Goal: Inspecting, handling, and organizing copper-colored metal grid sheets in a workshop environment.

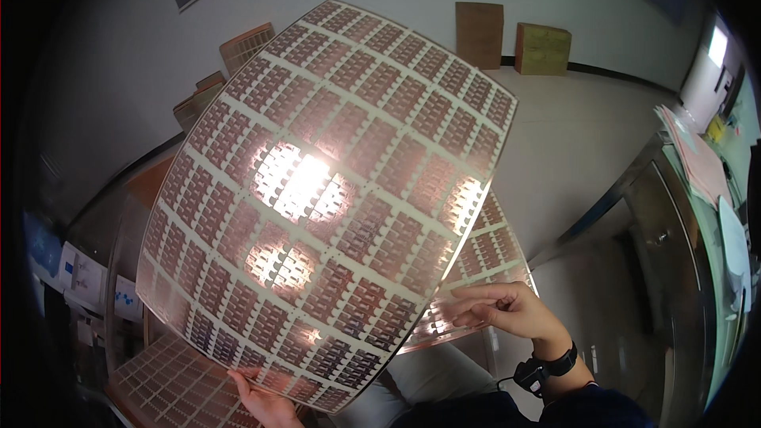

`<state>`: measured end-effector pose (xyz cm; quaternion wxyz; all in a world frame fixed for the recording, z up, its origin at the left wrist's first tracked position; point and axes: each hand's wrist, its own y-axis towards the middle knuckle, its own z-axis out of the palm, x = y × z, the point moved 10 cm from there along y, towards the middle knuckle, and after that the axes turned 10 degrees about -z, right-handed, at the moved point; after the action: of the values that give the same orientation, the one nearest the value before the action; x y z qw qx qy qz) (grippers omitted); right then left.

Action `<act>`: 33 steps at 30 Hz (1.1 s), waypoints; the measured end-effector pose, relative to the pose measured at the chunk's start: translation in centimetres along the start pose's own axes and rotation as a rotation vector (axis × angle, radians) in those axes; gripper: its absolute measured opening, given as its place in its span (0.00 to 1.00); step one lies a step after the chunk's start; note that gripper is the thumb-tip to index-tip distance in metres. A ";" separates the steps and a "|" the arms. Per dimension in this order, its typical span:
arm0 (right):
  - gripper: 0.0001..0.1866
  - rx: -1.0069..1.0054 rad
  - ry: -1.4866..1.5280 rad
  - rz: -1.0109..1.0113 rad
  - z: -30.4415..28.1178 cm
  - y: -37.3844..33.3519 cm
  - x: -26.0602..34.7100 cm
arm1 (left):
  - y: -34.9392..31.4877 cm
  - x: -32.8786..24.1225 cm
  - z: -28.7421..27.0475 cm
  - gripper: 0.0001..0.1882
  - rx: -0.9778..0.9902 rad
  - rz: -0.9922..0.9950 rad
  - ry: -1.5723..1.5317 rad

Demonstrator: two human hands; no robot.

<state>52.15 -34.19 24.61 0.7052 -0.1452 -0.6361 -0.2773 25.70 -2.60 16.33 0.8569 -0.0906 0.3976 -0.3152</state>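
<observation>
A large, thin circuit board panel (349,123) with copper-coloured patterns in a pale grid is tilted up in front of me, with bright glare on its face. My left hand (265,408) grips its lower edge; the fingers behind it are hidden. Beside the panel's lower right edge is my right hand (515,309), fingers stretched out toward the left and apart. Whether its fingertips touch the edge I cannot tell. Partly covered by the raised panel, a second patterned panel (495,246) lies behind and below the right hand. More copper-coloured panels (162,380) lie at the lower left.
A dark metal cabinet (658,222) stands at the right, with papers (697,150) along its top. Brown boards (479,36) and a yellowish stack (543,49) lean by the far wall. Other panels (246,46) stand behind the raised one, at the left.
</observation>
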 end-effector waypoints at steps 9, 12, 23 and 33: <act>0.26 -0.049 0.106 -0.209 3.4 1.6 9.8 | -1.0 1.1 0.7 0.32 0.125 -0.166 0.093; 0.27 -0.041 0.068 -0.242 4.2 3.6 12.3 | -0.3 1.8 2.1 0.30 0.136 -0.203 0.103; 0.27 -0.249 0.077 -0.221 10.9 9.4 26.4 | -6.0 -7.2 7.4 0.30 -0.023 -0.518 0.240; 0.27 -0.330 0.042 -0.282 10.8 9.4 28.3 | -6.2 -7.6 7.7 0.27 0.071 -0.639 0.204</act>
<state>49.80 -26.40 55.29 0.6391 -0.1625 -0.5815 -0.4765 24.85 -3.57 28.73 0.6732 -0.1487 0.4215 -0.5890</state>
